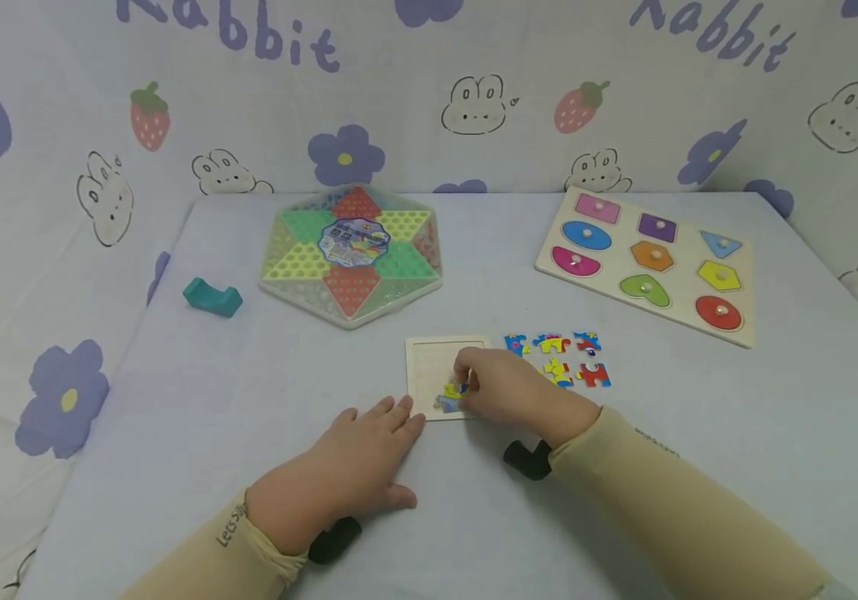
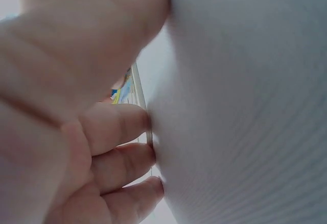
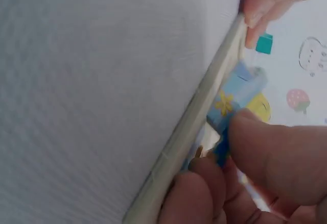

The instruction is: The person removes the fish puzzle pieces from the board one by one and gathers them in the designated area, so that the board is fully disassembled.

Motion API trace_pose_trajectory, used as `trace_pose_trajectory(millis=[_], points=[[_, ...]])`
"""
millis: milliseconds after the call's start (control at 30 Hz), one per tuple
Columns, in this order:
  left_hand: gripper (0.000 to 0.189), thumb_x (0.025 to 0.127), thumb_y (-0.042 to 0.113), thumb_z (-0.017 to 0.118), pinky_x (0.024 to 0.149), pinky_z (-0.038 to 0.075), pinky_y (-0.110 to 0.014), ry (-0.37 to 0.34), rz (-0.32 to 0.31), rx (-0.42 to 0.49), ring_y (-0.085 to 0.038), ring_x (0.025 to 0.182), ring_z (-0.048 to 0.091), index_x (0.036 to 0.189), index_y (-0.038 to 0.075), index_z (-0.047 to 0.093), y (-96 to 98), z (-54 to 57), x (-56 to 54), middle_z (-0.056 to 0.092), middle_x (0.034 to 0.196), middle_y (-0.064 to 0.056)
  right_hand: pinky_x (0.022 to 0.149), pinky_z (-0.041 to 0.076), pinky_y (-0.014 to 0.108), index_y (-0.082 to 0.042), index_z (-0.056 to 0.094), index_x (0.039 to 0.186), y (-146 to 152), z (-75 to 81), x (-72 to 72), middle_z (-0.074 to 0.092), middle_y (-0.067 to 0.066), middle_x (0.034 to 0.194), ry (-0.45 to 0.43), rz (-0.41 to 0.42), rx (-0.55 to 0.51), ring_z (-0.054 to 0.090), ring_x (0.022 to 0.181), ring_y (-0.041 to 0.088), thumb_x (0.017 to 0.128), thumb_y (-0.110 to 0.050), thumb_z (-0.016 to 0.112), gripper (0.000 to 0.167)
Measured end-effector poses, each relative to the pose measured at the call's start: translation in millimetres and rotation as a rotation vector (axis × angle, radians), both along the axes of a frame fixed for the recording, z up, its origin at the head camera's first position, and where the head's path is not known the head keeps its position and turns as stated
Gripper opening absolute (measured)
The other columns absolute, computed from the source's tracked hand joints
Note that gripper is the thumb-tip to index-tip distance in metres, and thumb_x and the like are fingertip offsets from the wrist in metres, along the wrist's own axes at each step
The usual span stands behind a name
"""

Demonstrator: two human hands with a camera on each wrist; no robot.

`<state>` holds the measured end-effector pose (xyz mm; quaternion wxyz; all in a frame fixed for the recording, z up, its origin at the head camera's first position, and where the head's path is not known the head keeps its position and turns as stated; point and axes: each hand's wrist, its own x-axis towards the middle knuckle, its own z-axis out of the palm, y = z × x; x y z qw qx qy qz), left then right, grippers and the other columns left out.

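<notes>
A small wooden puzzle tray (image 1: 410, 375) lies on the table, its upper left part bare wood. My right hand (image 1: 514, 387) is over its right side and pinches a blue and yellow jigsaw piece (image 1: 448, 402) between thumb and fingers. In the right wrist view this jigsaw piece (image 3: 237, 94) is tilted up from the tray, with a yellow flower on it. My left hand (image 1: 357, 462) rests palm down, fingers extended, with its fingertips at the tray's lower left corner. To the right of the tray lie several loose jigsaw pieces (image 1: 592, 375), partly hidden by my right hand.
A hexagonal Chinese checkers board (image 1: 406, 287) stands at the back left. At the back right lies a wooden shape board (image 1: 676, 304) with knobbed pieces. A teal curved block (image 1: 213, 297) is at the far left. Printed cloth hangs behind the table.
</notes>
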<state>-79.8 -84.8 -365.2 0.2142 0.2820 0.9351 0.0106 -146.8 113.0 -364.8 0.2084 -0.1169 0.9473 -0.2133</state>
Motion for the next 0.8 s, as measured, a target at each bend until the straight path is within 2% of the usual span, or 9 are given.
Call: trace_pose_trajectory(millis=[167, 267, 333, 400, 533, 800], points=[[0.084, 0.082, 0.053, 0.07, 0.108, 0.033, -0.057, 0.004, 0.002, 0.024, -0.028, 0.145, 0.03, 0.149, 0.013, 0.038, -0.9, -0.5, 0.1, 0.031, 0.158, -0.008, 0.062, 0.045, 0.028, -0.015, 0.06, 0.094, 20.4, 4.8, -2.7, 0.057, 0.005, 0.085, -0.056, -0.081, -0.151, 0.054, 0.076, 0.019, 0.088, -0.017, 0.07, 0.012], [0.084, 0.082, 0.052, 0.071, 0.108, 0.033, -0.058, 0.011, -0.004, 0.047, -0.029, 0.145, 0.03, 0.149, 0.012, 0.039, -1.1, -1.6, -0.1, 0.031, 0.158, -0.008, 0.061, 0.043, 0.028, -0.011, 0.059, 0.096, 48.1, 8.4, -3.9, 0.055, 0.004, 0.077, -0.091, -0.114, -0.235, 0.053, 0.069, 0.019, 0.09, -0.015, 0.066, 0.009], [0.084, 0.082, 0.051, 0.071, 0.108, 0.032, -0.058, 0.014, -0.004, 0.057, -0.029, 0.145, 0.03, 0.149, 0.012, 0.039, -1.3, -1.9, 0.0, 0.031, 0.158, -0.009, 0.061, 0.044, 0.029, -0.008, 0.059, 0.098, 68.2, 10.5, -3.4, 0.055, 0.004, 0.075, -0.115, -0.135, -0.252, 0.053, 0.066, 0.018, 0.09, -0.013, 0.064, 0.01], [0.084, 0.082, 0.051, 0.071, 0.109, 0.031, -0.058, 0.009, 0.002, 0.052, -0.029, 0.145, 0.029, 0.149, 0.012, 0.038, -1.4, -1.2, 0.5, 0.031, 0.158, -0.008, 0.061, 0.043, 0.029, -0.006, 0.06, 0.099, 86.9, 10.7, -2.1, 0.055, 0.003, 0.073, -0.128, -0.148, -0.228, 0.053, 0.064, 0.018, 0.09, -0.013, 0.064, 0.012], [0.084, 0.082, 0.052, 0.071, 0.11, 0.031, -0.058, -0.01, 0.021, 0.028, -0.028, 0.146, 0.028, 0.149, 0.012, 0.038, -2.0, 1.1, 1.2, 0.03, 0.158, -0.008, 0.063, 0.044, 0.029, -0.005, 0.062, 0.101, 108.5, 7.4, 2.1, 0.058, 0.004, 0.081, -0.132, -0.179, -0.135, 0.053, 0.07, 0.017, 0.09, -0.014, 0.066, 0.014], [0.085, 0.083, 0.054, 0.069, 0.109, 0.032, -0.057, -0.001, 0.006, 0.011, -0.027, 0.146, 0.028, 0.15, 0.013, 0.037, -1.6, 0.2, 0.5, 0.03, 0.159, -0.007, 0.067, 0.047, 0.028, -0.008, 0.065, 0.099, 112.5, 1.8, 11.8, 0.061, 0.007, 0.09, -0.064, -0.185, 0.031, 0.052, 0.084, 0.021, 0.088, -0.014, 0.068, 0.012]])
